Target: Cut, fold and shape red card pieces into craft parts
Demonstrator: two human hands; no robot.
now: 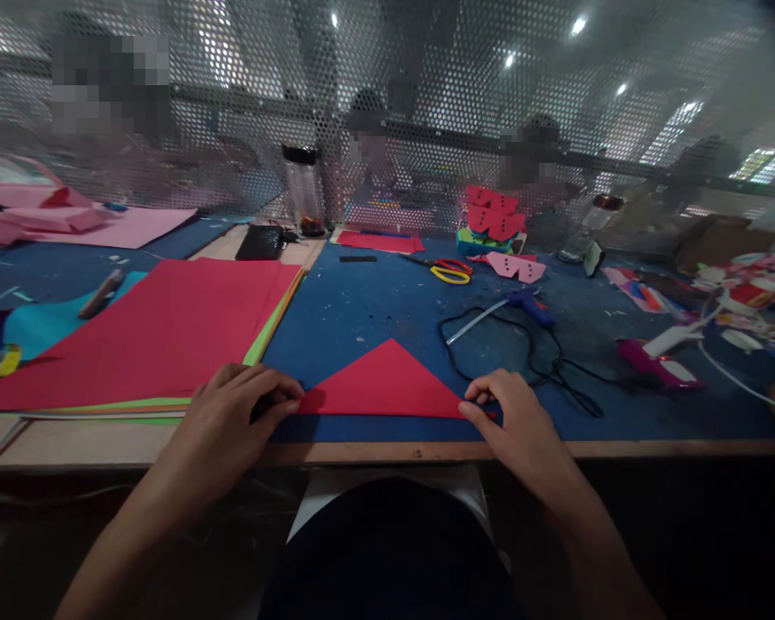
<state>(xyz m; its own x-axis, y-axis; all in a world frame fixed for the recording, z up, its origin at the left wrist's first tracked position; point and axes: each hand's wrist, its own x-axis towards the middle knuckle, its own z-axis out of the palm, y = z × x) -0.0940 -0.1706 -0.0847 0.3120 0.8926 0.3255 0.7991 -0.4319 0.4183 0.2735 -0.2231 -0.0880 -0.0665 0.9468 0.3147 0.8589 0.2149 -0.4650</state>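
one red paper triangle (387,383) between left hand (236,413) and right hand (515,416), each pinching nearest corner

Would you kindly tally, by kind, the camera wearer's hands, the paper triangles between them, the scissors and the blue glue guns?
Hands: 2 (left hand, right hand)
Red paper triangle: 1
Scissors: 1
Blue glue gun: 1
Total: 5

One head-worn camera looks forward and down from above the person's lap (393,551), across the table (375,301) toward a perforated screen (426,77). Its wide view has the left hand (249,409) and right hand (510,418) near, below mid-frame, the table's front edge (362,451) just lower, and the screen well beyond.
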